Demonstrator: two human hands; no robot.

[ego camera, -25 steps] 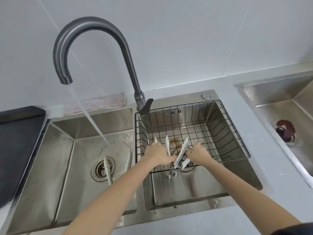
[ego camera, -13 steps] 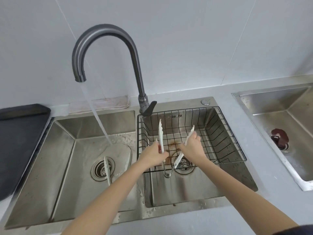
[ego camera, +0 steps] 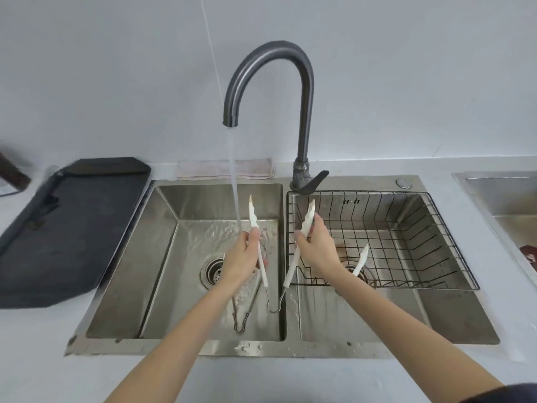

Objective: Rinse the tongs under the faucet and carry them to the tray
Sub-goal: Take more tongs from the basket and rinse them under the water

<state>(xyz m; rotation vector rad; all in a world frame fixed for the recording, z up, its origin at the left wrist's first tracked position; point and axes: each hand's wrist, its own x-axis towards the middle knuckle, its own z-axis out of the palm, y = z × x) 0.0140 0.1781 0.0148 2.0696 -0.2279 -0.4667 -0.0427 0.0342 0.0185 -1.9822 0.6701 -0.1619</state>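
Water runs from the faucet (ego camera: 268, 82) into the left sink (ego camera: 162, 257). My left hand (ego camera: 242, 261) and right hand (ego camera: 318, 248) each grip one arm of the tongs (ego camera: 293, 263), spreading them, I judge, so water reaches inside.

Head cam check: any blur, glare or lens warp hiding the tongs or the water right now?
Head view: light even and soft; mild sheen on the wet left basin, no harsh glare. The tongs read clearly, held by the left hand and right hand, slightly soft. The stream is a translucent smear. Wide-angle warp bends the counter edges; the far left corner is blurred.
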